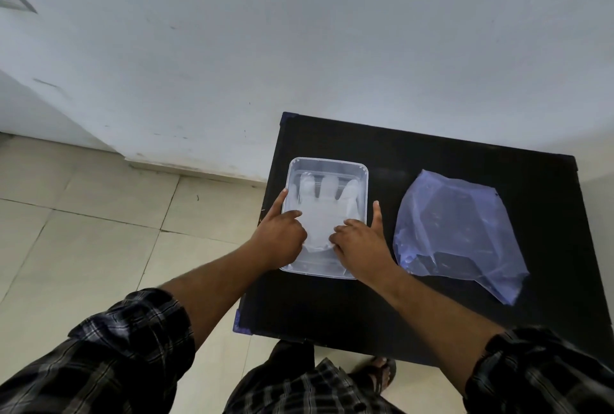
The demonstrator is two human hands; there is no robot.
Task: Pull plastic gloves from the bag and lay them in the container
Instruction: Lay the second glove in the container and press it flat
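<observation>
glove lying flat in container, cuff end nearest. left hand & right hand spread, pressing cuff, pinching nothing. thin film: v. light, floppy, clingy, prob tears. best pinched at cuff edge. bag just beside, on surface.

Both hands apparently press a glove flat inside the container.

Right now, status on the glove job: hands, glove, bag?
Left hand and right hand pressing a glove flat inside the container. Bag lies untouched, right of it. Nothing in the way.
</observation>
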